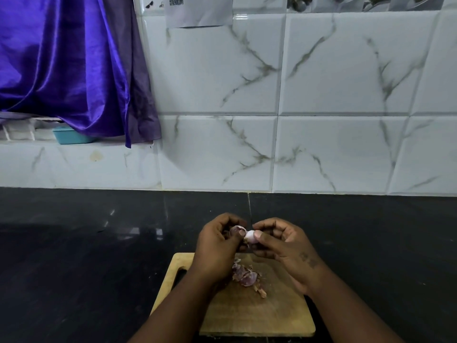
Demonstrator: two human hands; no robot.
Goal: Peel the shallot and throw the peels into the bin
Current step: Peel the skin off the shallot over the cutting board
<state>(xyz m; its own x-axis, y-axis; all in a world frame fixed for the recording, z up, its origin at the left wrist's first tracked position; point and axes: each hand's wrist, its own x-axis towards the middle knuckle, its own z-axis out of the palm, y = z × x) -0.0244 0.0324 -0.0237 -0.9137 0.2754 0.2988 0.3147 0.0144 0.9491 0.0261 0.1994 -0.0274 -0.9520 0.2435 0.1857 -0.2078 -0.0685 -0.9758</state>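
Note:
A small pale pink shallot is held above the far edge of a wooden cutting board. My right hand pinches it between thumb and fingers. My left hand grips a curl of purple skin still touching the shallot's left end. A heap of purple and brown peels lies on the board below my hands. No bin is in view.
The board sits on a black polished counter against a white marble-patterned tiled wall. A purple cloth hangs at the upper left over a ledge with a teal container.

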